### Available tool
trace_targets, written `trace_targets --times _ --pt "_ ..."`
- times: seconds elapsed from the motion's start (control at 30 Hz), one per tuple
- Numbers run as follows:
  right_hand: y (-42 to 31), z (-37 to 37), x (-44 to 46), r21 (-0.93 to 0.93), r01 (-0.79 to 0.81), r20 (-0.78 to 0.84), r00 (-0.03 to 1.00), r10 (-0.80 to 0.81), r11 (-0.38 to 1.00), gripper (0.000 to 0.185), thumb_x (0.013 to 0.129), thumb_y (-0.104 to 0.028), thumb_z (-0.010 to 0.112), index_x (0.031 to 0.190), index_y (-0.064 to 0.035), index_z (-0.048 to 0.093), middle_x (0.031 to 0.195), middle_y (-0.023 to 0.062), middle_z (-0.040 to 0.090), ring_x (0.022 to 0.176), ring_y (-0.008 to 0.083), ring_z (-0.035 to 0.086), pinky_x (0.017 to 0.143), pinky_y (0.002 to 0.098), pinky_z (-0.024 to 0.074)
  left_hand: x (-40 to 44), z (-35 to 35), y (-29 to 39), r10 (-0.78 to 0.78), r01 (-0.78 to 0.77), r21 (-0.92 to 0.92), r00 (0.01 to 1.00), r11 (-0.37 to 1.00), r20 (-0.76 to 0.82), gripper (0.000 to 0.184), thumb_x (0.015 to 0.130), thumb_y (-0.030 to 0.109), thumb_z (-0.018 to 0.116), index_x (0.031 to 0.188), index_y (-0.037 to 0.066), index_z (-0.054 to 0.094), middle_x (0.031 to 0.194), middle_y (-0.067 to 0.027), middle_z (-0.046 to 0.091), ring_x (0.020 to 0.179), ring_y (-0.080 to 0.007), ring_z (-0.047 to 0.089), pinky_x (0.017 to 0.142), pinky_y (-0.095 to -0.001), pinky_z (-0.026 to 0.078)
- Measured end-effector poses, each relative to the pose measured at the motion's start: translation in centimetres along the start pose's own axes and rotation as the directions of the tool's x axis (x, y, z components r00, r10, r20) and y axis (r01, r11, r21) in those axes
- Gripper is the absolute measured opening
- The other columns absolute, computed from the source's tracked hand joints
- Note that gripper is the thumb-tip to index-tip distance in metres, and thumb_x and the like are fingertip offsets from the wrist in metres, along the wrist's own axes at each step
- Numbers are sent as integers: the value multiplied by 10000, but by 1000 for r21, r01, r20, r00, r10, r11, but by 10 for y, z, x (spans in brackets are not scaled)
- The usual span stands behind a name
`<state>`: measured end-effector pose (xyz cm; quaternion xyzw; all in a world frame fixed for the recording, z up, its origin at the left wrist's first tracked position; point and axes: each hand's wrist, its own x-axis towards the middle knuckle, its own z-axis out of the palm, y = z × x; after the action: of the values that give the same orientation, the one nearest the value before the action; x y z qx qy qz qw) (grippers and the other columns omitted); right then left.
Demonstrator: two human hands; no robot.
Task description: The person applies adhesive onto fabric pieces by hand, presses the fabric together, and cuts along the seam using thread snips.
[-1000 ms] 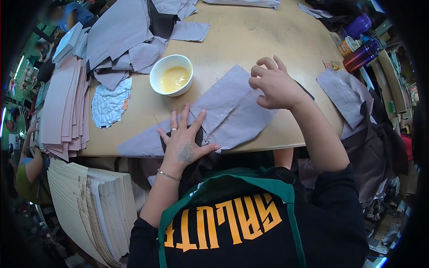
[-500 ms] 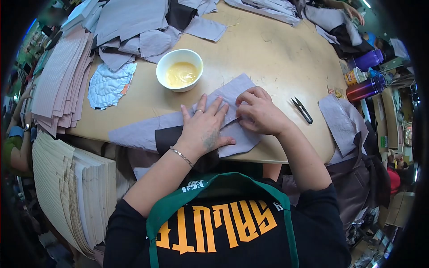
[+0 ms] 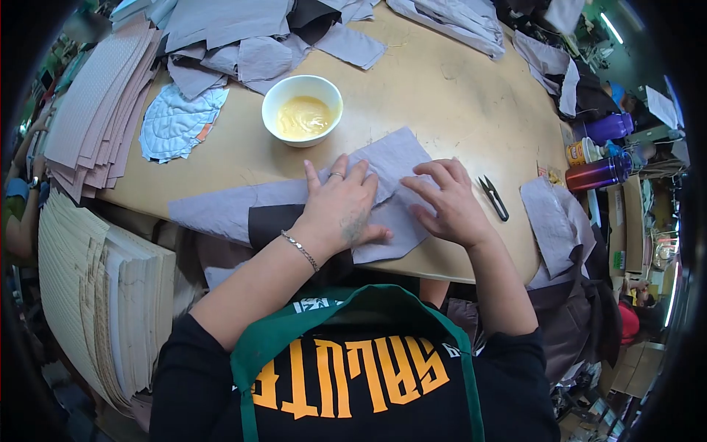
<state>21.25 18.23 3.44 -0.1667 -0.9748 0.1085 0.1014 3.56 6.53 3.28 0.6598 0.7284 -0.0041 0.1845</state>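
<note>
Two bare hands of yours work over a sheet of grey cloth [image 3: 401, 153], which lies on the table [image 3: 456, 96] along the edge nearest you. Your left hand [image 3: 342, 210] lies palm down on it, fingers spread, thumb pointing to the right; it is clasped around nothing. Just left of that hand, a dark fabric strip [image 3: 274, 223] shows across the grey cloth. Your right hand [image 3: 451, 202] is at the cloth's right side, fingers parted and gently curled, thumb apart from them. You have nothing visible between those fingers, and you cannot tell from this angle whether the fingertips touch the cloth.

Beyond your left hand stands a white bowl [image 3: 302, 86] with pale yellow paste [image 3: 304, 118] inside it. To the right of your right hand, near but apart from it, black snips [image 3: 496, 202] lie on the table with their points parted. Farther left you have a light blue stitched piece [image 3: 180, 121] beside a stack of pink sheets [image 3: 96, 110]. More grey pieces [image 3: 228, 40] are heaped at the far left of the table.
</note>
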Motion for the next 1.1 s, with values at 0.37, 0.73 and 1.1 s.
trace_targets --times 0.37,0.73,1.1 --pt "2 12 20 -77 100 147 985 -88 992 157 727 -169 635 874 -124 605 1071 20 557 1104 256 471 1036 518 285 13 13 -2 20 -20 8 992 1000 -122 877 689 637 642 1394 190 373 1472 -69 279 1375 -326 216 973 -723 207" --pt "-1 12 -25 -150 -26 23 999 30 988 390 757 -147 646 1140 -178 583 1171 -11 583 1154 260 465 1036 550 277 13 14 -3 16 -17 -8 994 1000 -106 875 689 632 646 1396 200 364 1485 -58 255 1380 -323 203 961 -722 234" --pt "12 24 -37 -26 -360 -274 900 340 932 517 752 -339 695 1216 -151 567 1347 143 431 1258 372 342 1028 501 296 14 9 1 6 -9 -38 996 999 -84 894 671 627 667 1391 190 367 1485 -66 251 1376 -344 202 967 -717 241"
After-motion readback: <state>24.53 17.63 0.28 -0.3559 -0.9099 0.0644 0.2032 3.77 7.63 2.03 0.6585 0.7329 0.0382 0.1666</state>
